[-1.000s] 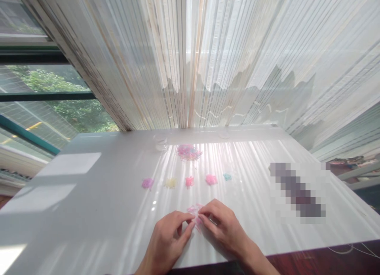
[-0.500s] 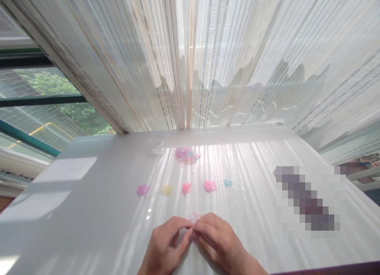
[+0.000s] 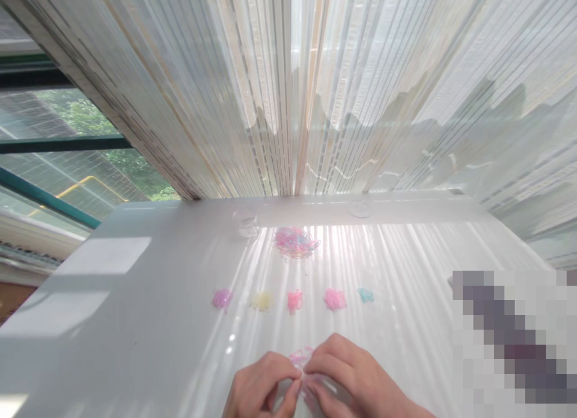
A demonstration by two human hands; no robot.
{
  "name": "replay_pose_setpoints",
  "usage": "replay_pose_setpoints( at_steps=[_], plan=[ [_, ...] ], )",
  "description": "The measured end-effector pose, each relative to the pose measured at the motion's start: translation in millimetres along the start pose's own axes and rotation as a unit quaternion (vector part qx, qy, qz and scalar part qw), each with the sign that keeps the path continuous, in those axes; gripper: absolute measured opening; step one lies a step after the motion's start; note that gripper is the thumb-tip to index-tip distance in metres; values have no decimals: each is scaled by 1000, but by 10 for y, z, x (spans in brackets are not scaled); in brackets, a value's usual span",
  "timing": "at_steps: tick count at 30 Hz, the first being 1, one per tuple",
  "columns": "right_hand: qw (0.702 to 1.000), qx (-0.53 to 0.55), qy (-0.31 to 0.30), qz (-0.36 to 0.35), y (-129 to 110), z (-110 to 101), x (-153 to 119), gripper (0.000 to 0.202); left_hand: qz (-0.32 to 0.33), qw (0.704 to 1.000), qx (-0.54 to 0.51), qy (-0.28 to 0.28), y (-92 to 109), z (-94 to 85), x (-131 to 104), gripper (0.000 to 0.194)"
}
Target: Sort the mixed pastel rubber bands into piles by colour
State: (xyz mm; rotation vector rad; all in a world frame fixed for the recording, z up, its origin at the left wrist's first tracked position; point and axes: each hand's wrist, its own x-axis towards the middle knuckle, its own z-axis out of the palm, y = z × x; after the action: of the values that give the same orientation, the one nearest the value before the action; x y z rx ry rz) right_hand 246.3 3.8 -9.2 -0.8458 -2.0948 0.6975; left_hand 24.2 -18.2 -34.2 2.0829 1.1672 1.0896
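Note:
Near the front of the table, thin pink loops that look like small rubber bands [image 3: 301,355] lie in a loose heap, partly covered by my fingers. My left hand [image 3: 265,385] pinches thumb against forefinger at the heap's left side. From the right, my right hand [image 3: 349,370] has its fingertips closed down on the same bands, almost touching the left fingertips. Exactly which strands are held is too small to see. Beyond the hands runs a row of little piles: purple [image 3: 222,298], yellow [image 3: 262,301], coral pink [image 3: 294,301], pink [image 3: 335,299] and teal [image 3: 365,295].
Behind the row sits a larger mixed-colour pile of bands [image 3: 295,242]. A clear round container [image 3: 246,224] stands to its left, and a clear disc [image 3: 359,209] lies farther back. At right is a blurred-out dark object [image 3: 514,340]. A striped curtain [image 3: 288,93] hangs along the table's far edge.
The camera view has shifted, so the piles appear lower and farther right. My fingertips have parted slightly, and more of the pink bands shows between them.

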Motion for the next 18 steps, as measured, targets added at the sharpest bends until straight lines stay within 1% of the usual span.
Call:
replay_pose_setpoints(
  at_steps=[1,2,4,6,9,11,14,18],
  plan=[
    [999,0,-36,3,15,-60,73,18,-5,1000,1,10,1,14,-3,10],
    [999,1,-53,-3,35,-103,141,16,-10,1000,4,20,3,29,-6,10],
    [998,9,-61,-23,81,-132,237,11,-22,999,10,43,6,59,-10,10],
    [998,23,-50,-36,129,-96,262,12,-33,998,15,60,4,82,-14,10],
    [998,44,-28,-41,190,-18,213,11,-38,997,16,68,-14,101,-17,12],
    [998,47,-35,-35,212,6,181,13,-41,997,11,66,-34,105,-19,14],
    [999,37,-21,-18,196,4,175,15,-47,997,6,66,-66,110,-28,13],
    [1000,22,-8,-7,140,20,212,22,-75,993,5,87,-89,130,-44,13]
  ],
)
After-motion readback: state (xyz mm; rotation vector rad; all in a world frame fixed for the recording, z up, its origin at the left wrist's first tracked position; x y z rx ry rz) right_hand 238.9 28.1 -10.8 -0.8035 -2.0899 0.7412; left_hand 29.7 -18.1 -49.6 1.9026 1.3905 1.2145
